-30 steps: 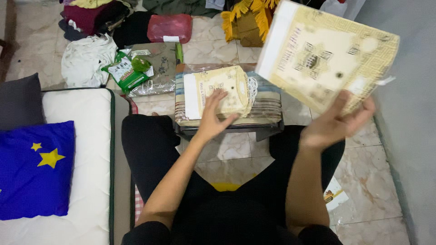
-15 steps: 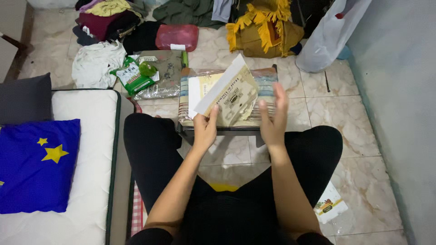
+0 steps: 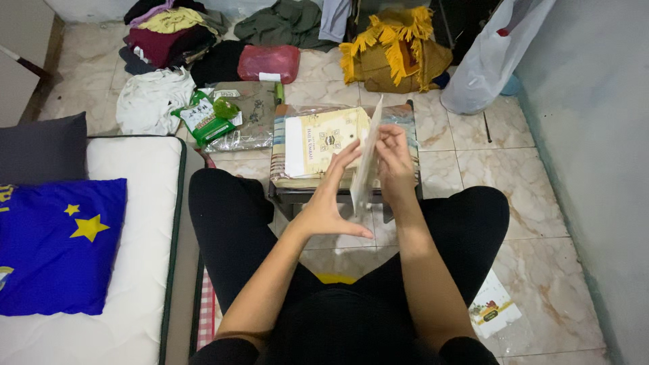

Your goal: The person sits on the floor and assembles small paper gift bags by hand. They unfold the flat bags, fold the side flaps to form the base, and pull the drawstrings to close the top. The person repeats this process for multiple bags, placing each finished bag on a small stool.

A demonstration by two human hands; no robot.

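I sit on a tiled floor with my knees apart. Both hands hold a flat cream packet (image 3: 367, 162) edge-on between them, above my lap. My left hand (image 3: 331, 199) presses flat against its left face, fingers spread. My right hand (image 3: 395, 162) grips its right side and top. Just beyond the hands a stack of similar flat packets in clear wrapping (image 3: 318, 145) lies on a small low dark table (image 3: 291, 195). The top packet of the stack is cream with a white panel on its left.
A white mattress (image 3: 135, 223) with a blue star cushion (image 3: 57, 243) lies at my left. Heaps of clothes (image 3: 169, 34), a green snack bag (image 3: 203, 118), a yellow fringed cloth (image 3: 395, 47) and a white plastic bag (image 3: 490, 61) lie beyond. A grey wall (image 3: 602, 135) runs along the right. A leaflet (image 3: 493, 311) lies by my right knee.
A second ago my right hand held the packet high and flat at the right. It came down in front of me, my left hand left the stack, and the packet now stands edge-on between both hands.
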